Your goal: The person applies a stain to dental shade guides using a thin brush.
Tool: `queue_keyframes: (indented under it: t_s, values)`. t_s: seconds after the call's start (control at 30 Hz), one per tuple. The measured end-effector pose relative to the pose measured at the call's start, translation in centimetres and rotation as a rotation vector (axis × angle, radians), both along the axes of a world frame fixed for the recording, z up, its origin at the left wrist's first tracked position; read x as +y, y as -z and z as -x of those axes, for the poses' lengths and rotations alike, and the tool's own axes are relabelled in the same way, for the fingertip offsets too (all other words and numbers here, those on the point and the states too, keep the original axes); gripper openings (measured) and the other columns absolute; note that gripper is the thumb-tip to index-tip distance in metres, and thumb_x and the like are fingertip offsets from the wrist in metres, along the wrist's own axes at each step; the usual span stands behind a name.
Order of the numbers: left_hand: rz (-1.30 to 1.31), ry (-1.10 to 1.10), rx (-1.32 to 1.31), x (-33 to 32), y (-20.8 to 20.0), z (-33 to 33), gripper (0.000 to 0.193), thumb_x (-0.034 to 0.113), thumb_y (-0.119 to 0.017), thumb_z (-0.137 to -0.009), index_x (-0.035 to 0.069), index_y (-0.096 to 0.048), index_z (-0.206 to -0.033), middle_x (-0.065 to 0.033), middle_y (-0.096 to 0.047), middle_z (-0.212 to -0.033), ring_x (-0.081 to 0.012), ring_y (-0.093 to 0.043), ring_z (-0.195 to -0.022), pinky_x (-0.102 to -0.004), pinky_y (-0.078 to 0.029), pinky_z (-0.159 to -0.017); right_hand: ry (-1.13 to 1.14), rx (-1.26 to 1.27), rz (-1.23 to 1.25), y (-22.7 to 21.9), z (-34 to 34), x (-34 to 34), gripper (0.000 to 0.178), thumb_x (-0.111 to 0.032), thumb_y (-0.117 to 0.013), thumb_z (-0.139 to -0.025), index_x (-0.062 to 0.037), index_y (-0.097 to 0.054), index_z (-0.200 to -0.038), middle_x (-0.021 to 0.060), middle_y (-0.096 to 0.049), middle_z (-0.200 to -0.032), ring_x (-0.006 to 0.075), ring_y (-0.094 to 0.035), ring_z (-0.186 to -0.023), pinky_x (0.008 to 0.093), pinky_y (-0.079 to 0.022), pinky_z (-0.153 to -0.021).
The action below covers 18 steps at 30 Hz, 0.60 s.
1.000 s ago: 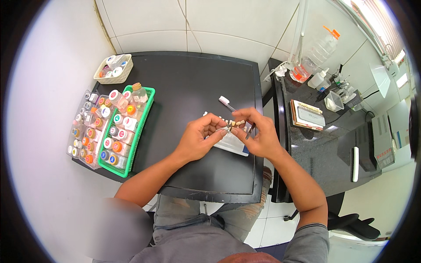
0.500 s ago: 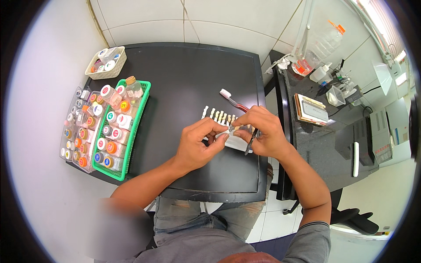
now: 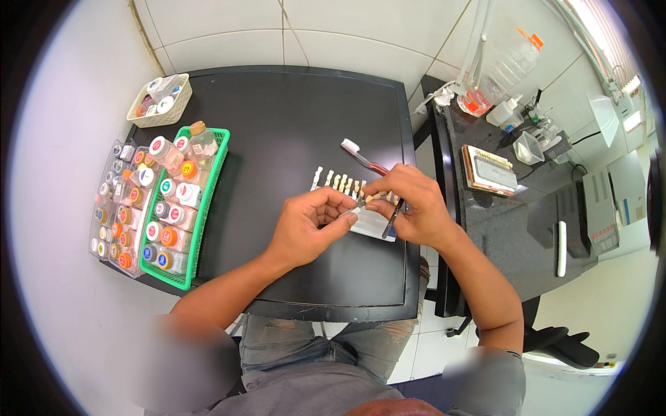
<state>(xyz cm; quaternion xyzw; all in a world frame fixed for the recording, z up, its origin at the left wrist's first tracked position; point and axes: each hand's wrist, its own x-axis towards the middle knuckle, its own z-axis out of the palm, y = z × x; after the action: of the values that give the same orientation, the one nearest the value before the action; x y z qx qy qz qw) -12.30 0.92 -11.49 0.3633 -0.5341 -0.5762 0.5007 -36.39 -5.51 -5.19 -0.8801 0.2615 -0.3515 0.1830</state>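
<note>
Above the black table, my left hand and my right hand meet fingertip to fingertip. Thumb and index of the left are pinched on a small pale piece, too tiny to make out fully. A dark slim-handled tool is gripped in my right hand, slanting down past the palm, while that hand's thumb and index close at the same small piece. Right beneath both hands lies a white tooth shade guide with a row of ivory tooth-shaped tabs; fingers partly cover it. Behind it rests a red-and-clear toothbrush.
On the left stand a green basket of capped bottles, clear trays of small jars and a cream basket. A dark side counter at right holds another shade guide, a squeeze bottle and a large clear jug.
The whole view has shifted slightly, so the table and its contents appear a little further left. Both hands remain pinched together, and the dark tool stands a bit steeper.
</note>
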Motion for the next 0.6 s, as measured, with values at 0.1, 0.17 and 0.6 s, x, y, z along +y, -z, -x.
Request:
queue_keyframes:
  t_s: [0.1,0.17,0.6]
  values:
    - [-0.056,0.064,0.022,0.09,0.03,-0.08,0.017,-0.002,-0.079,-0.102,-0.004,-0.073,-0.118,-0.0027,-0.074,-0.103,-0.0072,-0.070,-0.092,-0.0250,-0.057,-0.081,0.006,-0.011,0.002,-0.13,-0.19,0.18,0.030,-0.009,-0.092,-0.087,-0.0092,-0.079,-0.114,0.0044,-0.078,-0.092,0.0286,-0.069,-0.084,0.0412,-0.050,-0.080]
    - [-0.070,0.091,0.028,0.16,0.12,0.06,0.016,-0.002,-0.080,-0.102,-0.004,-0.073,-0.116,-0.0018,-0.073,-0.101,-0.0072,-0.070,-0.092,-0.0250,-0.057,-0.081,0.006,-0.022,0.000,-0.02,-0.33,0.24,0.033,-0.009,-0.092,-0.087,-0.0095,-0.078,-0.116,0.0041,-0.078,-0.090,0.0286,-0.069,-0.084,0.0417,-0.051,-0.081]
    - [-0.154,0.155,0.132,-0.32,0.31,-0.59,0.012,0.008,-0.082,-0.105,0.000,-0.076,-0.112,-0.0079,-0.079,-0.106,-0.0130,-0.075,-0.093,-0.0287,-0.057,-0.079,0.008,-0.086,-0.135,-0.18,-0.63,0.83,0.030,-0.008,-0.090,-0.087,-0.0073,-0.075,-0.113,0.0058,-0.077,-0.093,0.0298,-0.072,-0.087,0.0421,-0.054,-0.087]
